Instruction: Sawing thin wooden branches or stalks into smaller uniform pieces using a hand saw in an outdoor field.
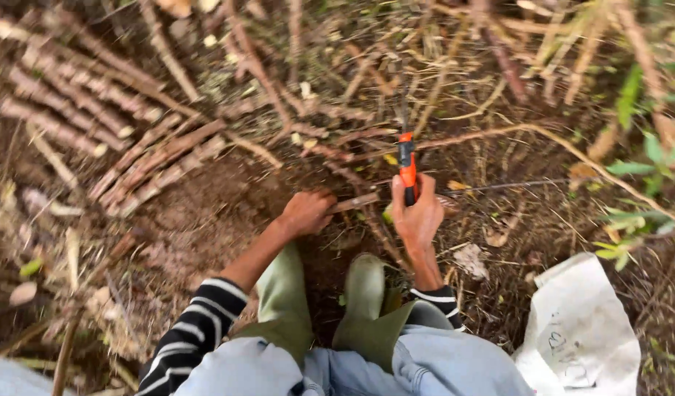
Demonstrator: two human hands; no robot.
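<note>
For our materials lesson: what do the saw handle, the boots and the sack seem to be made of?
Saw handle: probably moulded plastic or rubber, by its bright orange and black look.
Boots: likely rubber, smooth, seamless, dull green.
Sack: perhaps woven plastic or cloth, white, creased and limp; the weave is too small to tell.

The person wears a long-sleeved top with black and white stripes; the left sleeve (194,330) is pushed up the forearm, the right cuff (439,297) sits near the wrist. Light blue jeans (433,363) tuck into olive-green rubber boots (363,293), low in the frame.
</note>
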